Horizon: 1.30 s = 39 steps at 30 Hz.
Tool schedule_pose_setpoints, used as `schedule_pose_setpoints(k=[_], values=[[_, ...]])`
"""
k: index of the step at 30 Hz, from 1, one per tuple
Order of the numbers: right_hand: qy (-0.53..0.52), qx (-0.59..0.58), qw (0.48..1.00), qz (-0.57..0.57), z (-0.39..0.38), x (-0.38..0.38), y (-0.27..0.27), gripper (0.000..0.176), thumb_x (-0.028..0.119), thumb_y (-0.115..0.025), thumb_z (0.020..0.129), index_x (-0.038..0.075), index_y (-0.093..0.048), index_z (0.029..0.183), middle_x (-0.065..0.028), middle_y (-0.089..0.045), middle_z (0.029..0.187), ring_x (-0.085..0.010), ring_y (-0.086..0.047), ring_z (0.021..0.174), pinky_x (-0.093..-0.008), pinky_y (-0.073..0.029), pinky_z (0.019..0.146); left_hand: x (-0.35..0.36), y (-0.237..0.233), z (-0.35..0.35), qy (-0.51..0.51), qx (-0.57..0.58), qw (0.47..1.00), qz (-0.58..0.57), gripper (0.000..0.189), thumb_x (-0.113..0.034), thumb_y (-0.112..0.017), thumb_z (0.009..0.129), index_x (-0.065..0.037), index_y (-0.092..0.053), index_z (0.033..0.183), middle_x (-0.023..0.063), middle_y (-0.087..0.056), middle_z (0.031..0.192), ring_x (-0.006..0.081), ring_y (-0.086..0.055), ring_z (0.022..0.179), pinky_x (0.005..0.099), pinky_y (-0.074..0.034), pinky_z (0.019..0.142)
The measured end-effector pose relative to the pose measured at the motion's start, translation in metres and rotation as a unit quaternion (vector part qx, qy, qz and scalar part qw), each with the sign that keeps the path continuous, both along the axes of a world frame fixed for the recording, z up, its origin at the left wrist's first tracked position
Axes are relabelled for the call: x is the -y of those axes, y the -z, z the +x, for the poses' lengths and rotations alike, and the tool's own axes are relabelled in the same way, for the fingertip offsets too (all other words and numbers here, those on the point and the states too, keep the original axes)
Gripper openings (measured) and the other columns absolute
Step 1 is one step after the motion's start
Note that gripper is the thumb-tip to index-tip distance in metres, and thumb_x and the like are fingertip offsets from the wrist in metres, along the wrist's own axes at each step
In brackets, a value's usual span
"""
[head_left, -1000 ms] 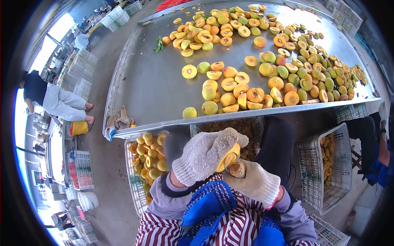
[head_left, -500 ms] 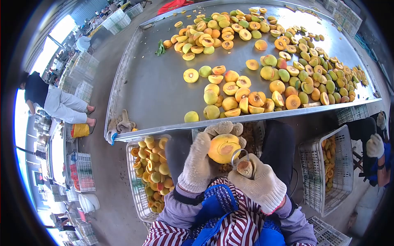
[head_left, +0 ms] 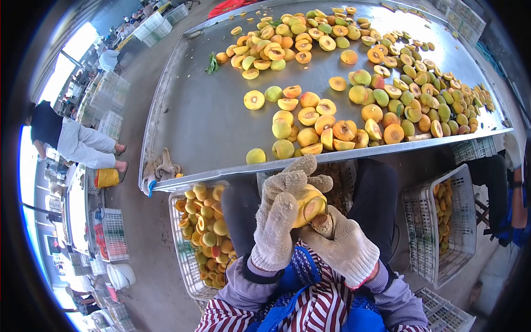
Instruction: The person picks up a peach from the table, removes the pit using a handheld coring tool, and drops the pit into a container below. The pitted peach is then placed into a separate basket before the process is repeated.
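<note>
My left hand (head_left: 281, 207), in a pale knitted glove, holds a yellow peach half (head_left: 307, 207) above my lap, its thumb along one side and its fingers behind. In my right hand (head_left: 345, 247), also gloved, is a pitting tool (head_left: 322, 223) with a metal loop and a short brown handle. The loop lies against the peach's cut face, so part of it is hidden. Just beyond both hands, cut peaches (head_left: 344, 130) lie along the near edge of the metal table (head_left: 204, 127).
A crate (head_left: 187, 260) of peach halves stands left of my legs. Another crate (head_left: 412, 232) is on the right, near a co-worker's arm (head_left: 518, 199). Spare gloves (head_left: 165, 166) rest on the table corner. A person (head_left: 66, 133) stands across the aisle.
The peach half has turned and shifted slightly, and the tool's loop has gone further against it. My left fingers have risen and spread. The co-worker's gloved hand at right has moved upward.
</note>
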State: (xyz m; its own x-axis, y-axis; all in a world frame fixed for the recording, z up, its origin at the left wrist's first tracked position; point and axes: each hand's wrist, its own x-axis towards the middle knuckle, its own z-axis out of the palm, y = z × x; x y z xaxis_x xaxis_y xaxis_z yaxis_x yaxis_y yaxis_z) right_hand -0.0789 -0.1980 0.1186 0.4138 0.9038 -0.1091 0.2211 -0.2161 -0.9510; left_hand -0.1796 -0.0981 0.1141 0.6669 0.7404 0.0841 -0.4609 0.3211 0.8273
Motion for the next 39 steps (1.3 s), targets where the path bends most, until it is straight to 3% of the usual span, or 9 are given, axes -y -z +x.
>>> schedule_pose_setpoints(k=[11, 14, 15, 22, 24, 26, 30, 35, 39], values=[[-0.103, -0.392, 0.904, -0.138, 0.02, 0.005, -0.02, 0.021, 0.022, -0.066, 0.095, 0.003, -0.061, 0.102, -0.0015, -0.062, 0.07, -0.0102, -0.059, 0.052, -0.0255, -0.046, 0.046, -0.008, 0.007, 0.005, -0.12, -0.106, 0.892, 0.423, 0.035, -0.026, -0.052, 0.101, -0.002, -0.061, 0.125, 0.0217, -0.059, 0.131, 0.0327, -0.065, 0.112, 0.0403, -0.052, 0.093], [-0.136, -0.421, 0.883, -0.153, 0.027, 0.005, -0.017, 0.021, 0.023, -0.067, 0.095, 0.004, -0.06, 0.096, -0.0009, -0.057, 0.064, -0.0065, -0.05, 0.044, -0.0221, -0.038, 0.037, -0.016, -0.015, 0.007, -0.064, -0.209, 0.86, 0.461, 0.029, -0.022, -0.056, 0.099, -0.003, -0.065, 0.118, 0.0202, -0.064, 0.122, 0.0323, -0.068, 0.103, 0.0372, -0.054, 0.086], [-0.133, -0.422, 0.884, -0.153, 0.026, 0.007, -0.015, 0.021, 0.023, -0.067, 0.095, 0.004, -0.06, 0.096, -0.0009, -0.057, 0.064, -0.0065, -0.05, 0.044, -0.0221, -0.038, 0.037, -0.013, -0.034, 0.008, 0.018, -0.275, 0.923, 0.268, 0.024, -0.02, -0.058, 0.097, -0.003, -0.067, 0.112, 0.0172, -0.068, 0.113, 0.0305, -0.07, 0.094, 0.0366, -0.055, 0.081], [-0.162, -0.5, 0.843, -0.117, 0.035, 0.015, -0.011, 0.022, 0.022, -0.066, 0.095, 0.006, -0.056, 0.086, 0.0001, -0.051, 0.059, -0.0079, -0.046, 0.041, -0.0228, -0.035, 0.035, -0.018, -0.017, 0.018, -0.059, -0.147, 0.817, 0.554, 0.028, -0.019, -0.062, 0.093, -0.001, -0.065, 0.113, 0.0183, -0.067, 0.112, 0.0365, -0.068, 0.096, 0.0386, -0.056, 0.081], [-0.144, -0.505, 0.842, -0.125, 0.037, 0.015, -0.013, 0.021, 0.021, -0.065, 0.094, 0.007, -0.055, 0.082, 0.0, -0.051, 0.058, -0.0079, -0.046, 0.041, -0.0229, -0.034, 0.035, -0.023, -0.014, 0.016, -0.002, -0.159, 0.845, 0.511, 0.039, -0.027, -0.061, 0.095, 0.002, -0.061, 0.122, 0.0199, -0.064, 0.118, 0.0325, -0.067, 0.101, 0.0371, -0.055, 0.084], [-0.158, -0.472, 0.85, -0.173, 0.037, 0.011, -0.013, 0.023, 0.019, -0.062, 0.092, 0.008, -0.053, 0.074, 0.0002, -0.051, 0.057, -0.0081, -0.044, 0.039, -0.0236, -0.032, 0.034, -0.01, -0.026, 0.011, 0.099, -0.183, 0.97, 0.127, 0.044, -0.029, -0.056, 0.1, 0.004, -0.055, 0.129, 0.0164, -0.064, 0.12, 0.0227, -0.066, 0.101, 0.0337, -0.053, 0.087], [-0.162, -0.458, 0.857, -0.17, 0.025, 0.01, -0.007, 0.024, 0.022, -0.062, 0.09, 0.008, -0.054, 0.074, -0.0001, -0.05, 0.053, -0.0094, -0.044, 0.037, -0.0254, -0.032, 0.034, -0.007, -0.031, 0.004, 0.12, -0.248, 0.96, 0.052, 0.048, -0.035, -0.054, 0.103, 0.007, -0.057, 0.125, 0.0133, -0.065, 0.113, 0.0175, -0.064, 0.097, 0.03, -0.051, 0.087], [-0.186, -0.488, 0.84, -0.144, 0.023, 0.023, -0.005, 0.028, 0.029, -0.066, 0.092, 0.008, -0.055, 0.077, 0.0004, -0.049, 0.054, -0.0094, -0.045, 0.039, -0.0243, -0.034, 0.036, -0.003, -0.031, 0.002, -0.053, -0.181, 0.813, 0.55, 0.032, -0.027, -0.059, 0.096, 0.001, -0.066, 0.11, 0.0188, -0.069, 0.103, 0.0365, -0.068, 0.087, 0.041, -0.056, 0.077], [-0.246, -0.535, 0.803, -0.092, 0.026, 0.03, 0.003, 0.035, 0.034, -0.067, 0.092, 0.009, -0.054, 0.071, 0.0006, -0.048, 0.052, -0.0096, -0.044, 0.037, -0.0244, -0.032, 0.034, -0.009, -0.028, 0.007, -0.029, -0.136, 0.787, 0.602, 0.035, -0.032, -0.061, 0.095, -0.002, -0.067, 0.112, 0.0192, -0.068, 0.107, 0.0369, -0.068, 0.092, 0.0432, -0.056, 0.079]])
